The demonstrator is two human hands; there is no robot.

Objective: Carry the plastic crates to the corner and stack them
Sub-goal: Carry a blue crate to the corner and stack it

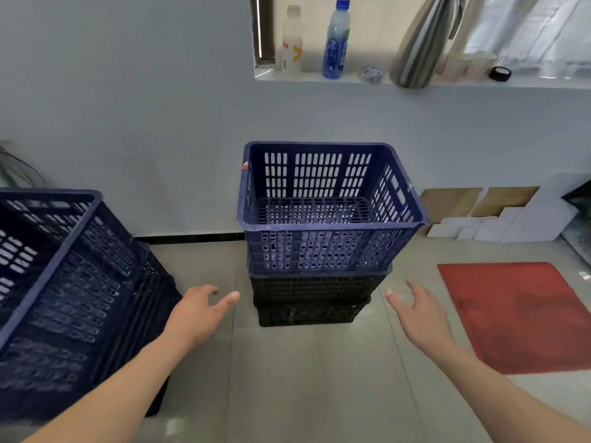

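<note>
From the head view, we see the blue crate (pixel 326 247) topping the black crates (pixel 313 302) by the wall, dead ahead between our left hand (pixel 195 314) and right hand (pixel 422 318). Both hands are equally near, fingers (pixel 228 300) spread and empty, and the crate's long side lies across us.

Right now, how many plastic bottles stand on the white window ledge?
2. The clear plastic bottle with a white cap stands near the left end of the white ledge; the blue-capped plastic water bottle stands just right of it. The tall steel jug could hide another.
</note>
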